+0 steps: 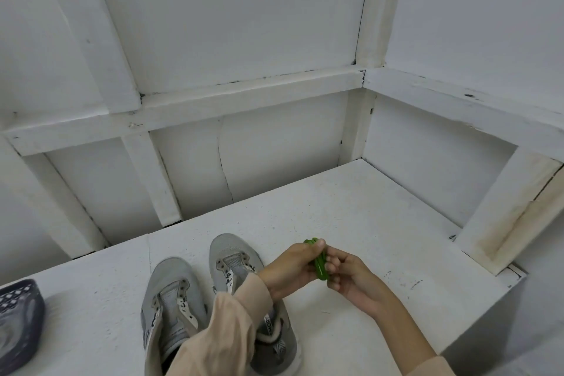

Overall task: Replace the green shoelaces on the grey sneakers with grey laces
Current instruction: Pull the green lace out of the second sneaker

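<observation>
**White wall panelling** [244,24]: flat painted boards framed by raised battens, chipped and dark-flecked at the joints. It closes the back and the right side.

**Worktop** [351,217]: white, matt and faintly speckled, it runs back to meet the panelling. Its right side ends in a squared edge and corner, and the surface drops away beyond them. Bare stretches lie between the shoes and the back wall, and to the right of the hands.

**Left-side sneaker** [171,290] and **right-side sneaker** [232,256]: both are grey and stand side by side near the front edge, toes toward the wall. Each has a mesh upper, smoother pale overlays and a printed tongue. The eyelets in both rows show as bare holes.

**Basket** [18,323]: dark plastic with a perforated lattice wall, cut off by the left border and well apart from the shoes.

**Left hand** [290,265]: in a beige sleeve, it reaches across above the right-side sneaker. Thumb and fingertips pinch the upper end of the green laces [320,265].

**Right hand** [348,278]: its fingers are curled round the lower part of the same bundle.

**Green laces**: folded into 1 short, compact hank and held between the 2 hands above the worktop. The hank sits just right of the right-side sneaker, touching neither shoe.
</observation>
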Tool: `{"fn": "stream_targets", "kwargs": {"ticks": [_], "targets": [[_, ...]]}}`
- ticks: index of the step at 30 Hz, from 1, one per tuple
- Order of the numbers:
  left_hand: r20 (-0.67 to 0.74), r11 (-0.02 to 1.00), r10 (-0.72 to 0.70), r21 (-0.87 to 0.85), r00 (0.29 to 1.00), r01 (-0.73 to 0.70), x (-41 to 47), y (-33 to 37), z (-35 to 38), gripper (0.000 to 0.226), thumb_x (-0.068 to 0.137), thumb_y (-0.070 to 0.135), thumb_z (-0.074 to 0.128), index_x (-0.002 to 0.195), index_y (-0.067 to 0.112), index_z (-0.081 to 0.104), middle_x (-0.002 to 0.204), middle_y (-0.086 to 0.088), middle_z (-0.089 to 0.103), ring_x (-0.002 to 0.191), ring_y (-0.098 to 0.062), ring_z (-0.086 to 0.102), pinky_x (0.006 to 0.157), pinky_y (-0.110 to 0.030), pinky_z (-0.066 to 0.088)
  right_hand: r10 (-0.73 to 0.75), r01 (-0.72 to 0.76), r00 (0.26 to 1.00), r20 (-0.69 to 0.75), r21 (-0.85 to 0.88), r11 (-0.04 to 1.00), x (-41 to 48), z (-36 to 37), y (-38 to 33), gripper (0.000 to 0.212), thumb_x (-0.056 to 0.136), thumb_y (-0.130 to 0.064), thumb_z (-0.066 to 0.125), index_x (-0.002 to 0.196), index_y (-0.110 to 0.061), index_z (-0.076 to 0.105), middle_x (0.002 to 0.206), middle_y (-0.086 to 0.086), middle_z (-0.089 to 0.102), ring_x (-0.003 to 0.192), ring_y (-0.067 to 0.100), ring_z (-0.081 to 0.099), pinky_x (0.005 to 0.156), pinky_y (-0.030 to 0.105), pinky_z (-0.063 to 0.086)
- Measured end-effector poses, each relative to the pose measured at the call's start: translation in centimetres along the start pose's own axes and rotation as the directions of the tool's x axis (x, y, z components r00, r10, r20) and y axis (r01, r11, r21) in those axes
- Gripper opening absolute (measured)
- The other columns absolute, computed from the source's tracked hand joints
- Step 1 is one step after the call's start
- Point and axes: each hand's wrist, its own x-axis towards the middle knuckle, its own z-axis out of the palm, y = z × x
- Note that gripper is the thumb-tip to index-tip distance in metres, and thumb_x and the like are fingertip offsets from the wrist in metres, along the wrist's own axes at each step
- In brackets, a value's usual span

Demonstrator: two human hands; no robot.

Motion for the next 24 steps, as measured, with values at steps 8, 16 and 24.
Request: {"fn": "stream_targets", "kwargs": {"ticks": [8, 16, 24], "targets": [[-0.188, 0.990, 0.086, 0.129, 0.978, -0.062, -0.3, -0.8, 1.2, 0.033, 0.100, 0.023, 0.044, 0.077, 0.005, 0.060, 0.068, -0.007, 0.064, 0.064, -0.014, 0.058, 0.071, -0.023, 0.052, -0.019, 0.063, 0.995, 0.103, -0.446, 0.893, -0.6, 0.3, -2.0, 0.039, 0.091, 0.005, 0.045, 0.066, -0.022, 0.057, 0.065, 0.002, 0.051, 0.053, 0.010, 0.029, 0.047, 0.021, 0.026], [-0.265, 0.973, 0.169, 0.198, 0.949, -0.118, -0.1, 0.3, 1.2, 0.033, 0.096, 0.013, 0.049, 0.068, 0.003, 0.063, 0.065, -0.011, 0.061, 0.058, -0.017, 0.056, 0.062, -0.022, 0.048, -0.127, 0.166, 0.984, 0.126, -0.376, 0.912, 0.0, 0.9, -1.8, 0.011, 0.080, -0.010, 0.054, 0.073, -0.018, 0.056, 0.065, 0.001, 0.049, 0.063, 0.012, 0.045, 0.053, 0.023, 0.031], [-0.351, 0.985, 0.174, 0.059, 0.920, -0.164, 0.3, -0.1, 0.1, 0.025, 0.097, 0.010, 0.047, 0.076, 0.002, 0.059, 0.062, -0.007, 0.059, 0.058, -0.015, 0.054, 0.064, -0.025, 0.050, -0.237, 0.256, 0.966, 0.099, -0.300, 0.919, 1.1, 0.8, -0.4, 0.005, 0.096, -0.011, 0.057, 0.098, -0.009, 0.061, 0.078, 0.003, 0.058, 0.071, 0.012, 0.050, 0.061, 0.023, 0.038]]}}
